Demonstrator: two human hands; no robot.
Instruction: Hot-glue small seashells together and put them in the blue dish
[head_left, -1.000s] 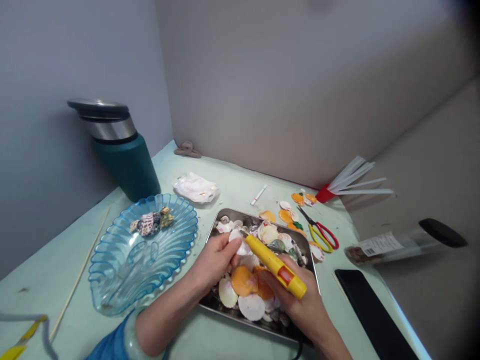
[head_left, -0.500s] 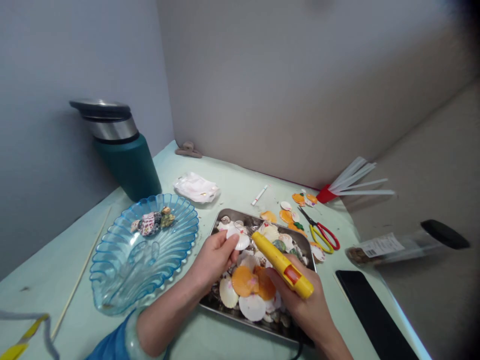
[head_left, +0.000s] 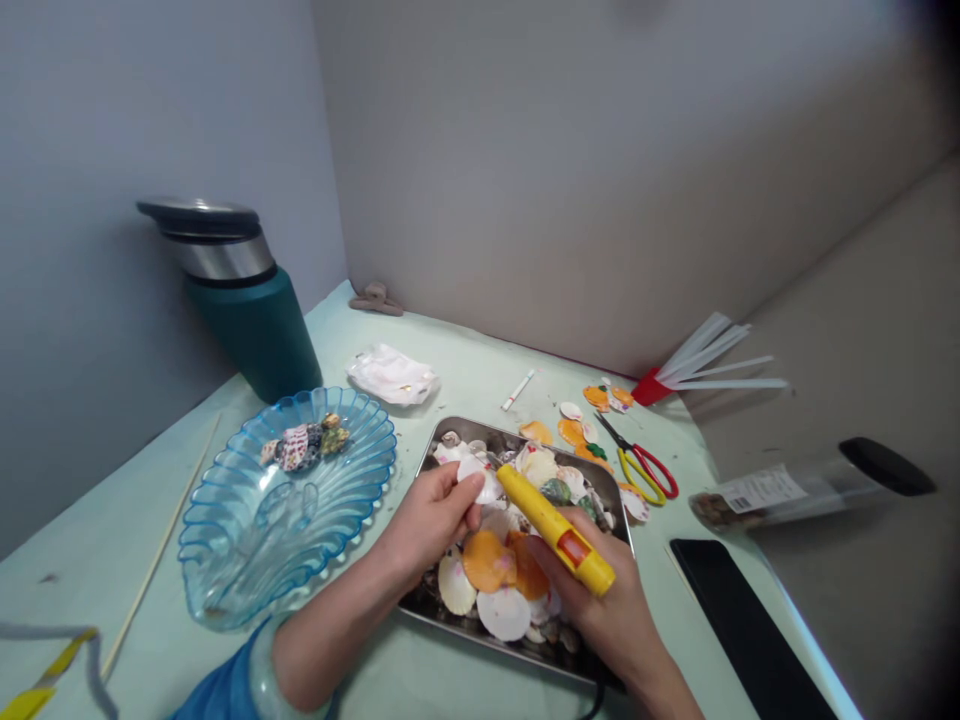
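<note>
My left hand [head_left: 439, 510] pinches a white scallop shell [head_left: 489, 487] between thumb and fingers. Wrapped around a yellow hot glue gun [head_left: 551, 525] is my right hand [head_left: 611, 590]; the tool's front end points at the shell and its tip is hard to make out. Both hands are above a metal tray [head_left: 450, 628] filled with shells. Among these lie an orange scallop shell [head_left: 486, 562], a flat white one [head_left: 504, 615] and a greenish one [head_left: 556, 491]. A dark cord shows below the tray's near right corner.
Left of the tray sits a blue shell-shaped dish [head_left: 217, 540] holding small shells. Behind it stands a green bottle [head_left: 259, 330]. Red-and-yellow scissors [head_left: 645, 475], orange shells [head_left: 571, 432], a black phone-like slab [head_left: 742, 620] and a clear jar [head_left: 795, 497] lie on the right.
The glue gun has shifted slightly left, its front end closer to the shell. The held shell has tilted a little in my left fingers.
</note>
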